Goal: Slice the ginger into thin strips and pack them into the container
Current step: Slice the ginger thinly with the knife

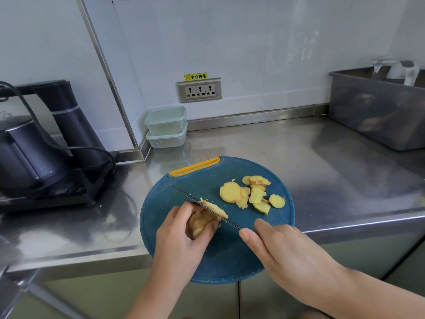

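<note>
At far left a black kettle (23,153) sits on its dark stand on the steel table (310,153), a cord looping over it. Farther right, in the wall corner, two clear containers (166,126) with pale green lids are stacked one on the other, well apart from the cutting; a triple socket (199,89) is set in the wall above them. In front lies a round blue board (197,180) with a yellow handle at its far edge, its near part hanging over the table's front edge. The left grip (181,236) is clamped on the ginger (202,223), fingers curled over the knob and pressing it to the board's left half. The knife (190,198) crosses the board on a slant from upper left to lower right, its blade tight against the ginger's cut face, where a fresh piece leans on the steel. To the right, a loose heap of yellow slices (250,195) lies on the board, clear of the blade. The right grip (282,247) is clamped on the knife, hiding its handle, thumb and forefinger close to the blade's heel. At far right a grey tub (379,111) stands on the table against the wall
</note>
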`<move>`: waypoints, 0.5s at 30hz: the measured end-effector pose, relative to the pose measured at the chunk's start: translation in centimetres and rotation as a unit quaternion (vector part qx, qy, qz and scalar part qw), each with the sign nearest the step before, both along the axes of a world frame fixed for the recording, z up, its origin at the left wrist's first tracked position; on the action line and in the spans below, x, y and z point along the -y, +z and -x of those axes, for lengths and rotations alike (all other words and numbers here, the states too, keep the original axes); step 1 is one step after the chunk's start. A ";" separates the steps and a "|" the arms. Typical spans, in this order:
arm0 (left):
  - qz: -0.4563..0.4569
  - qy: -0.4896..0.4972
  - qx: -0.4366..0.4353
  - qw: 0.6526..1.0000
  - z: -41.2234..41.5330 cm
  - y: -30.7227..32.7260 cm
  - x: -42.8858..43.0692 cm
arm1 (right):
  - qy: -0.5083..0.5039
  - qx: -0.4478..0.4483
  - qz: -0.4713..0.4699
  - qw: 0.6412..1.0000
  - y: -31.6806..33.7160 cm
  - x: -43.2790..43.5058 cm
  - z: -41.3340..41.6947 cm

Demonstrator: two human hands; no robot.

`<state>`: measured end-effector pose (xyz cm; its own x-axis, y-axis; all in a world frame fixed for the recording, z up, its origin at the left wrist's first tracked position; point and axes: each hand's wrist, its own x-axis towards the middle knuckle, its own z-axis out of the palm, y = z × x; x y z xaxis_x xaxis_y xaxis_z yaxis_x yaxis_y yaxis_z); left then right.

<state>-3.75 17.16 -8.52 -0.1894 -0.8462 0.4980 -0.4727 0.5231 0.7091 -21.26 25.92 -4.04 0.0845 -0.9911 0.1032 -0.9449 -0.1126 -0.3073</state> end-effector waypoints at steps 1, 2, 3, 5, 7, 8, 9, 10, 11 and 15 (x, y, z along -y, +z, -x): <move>0.003 0.002 0.003 1.000 0.0 0.0 0.0 | 0.000 0.004 -0.002 1.000 -0.1 0.0 0.0; 0.005 0.003 0.006 1.000 0.0 0.0 0.0 | 0.003 0.006 -0.002 1.000 -0.1 0.0 0.0; 0.007 0.005 0.007 1.000 0.0 0.0 0.0 | 0.005 0.006 -0.002 1.000 -0.1 0.0 0.1; 0.009 0.007 0.012 1.000 -0.1 0.0 0.0 | 0.006 0.006 -0.003 1.000 -0.2 0.1 0.1; 0.010 0.004 0.018 1.000 -0.1 0.0 -0.1 | 0.006 0.012 -0.005 1.000 -0.2 0.2 0.1; 0.010 0.002 0.022 1.000 -0.1 0.1 -0.1 | 0.007 0.020 -0.009 1.000 -0.3 0.3 0.1; 0.012 0.001 0.027 1.000 -0.1 0.1 -0.1 | 0.008 0.031 -0.015 0.999 -0.3 0.3 0.1; 0.014 -0.001 0.033 0.999 -0.2 0.1 -0.1 | 0.007 0.041 -0.022 0.999 -0.2 0.3 0.1; 0.015 -0.002 0.037 0.999 -0.2 0.2 -0.1 | 0.006 0.049 -0.030 0.998 -0.1 0.4 0.2; 0.006 -0.009 0.036 0.999 -0.2 0.2 0.1 | -0.005 0.051 -0.054 0.997 0.4 1.0 0.1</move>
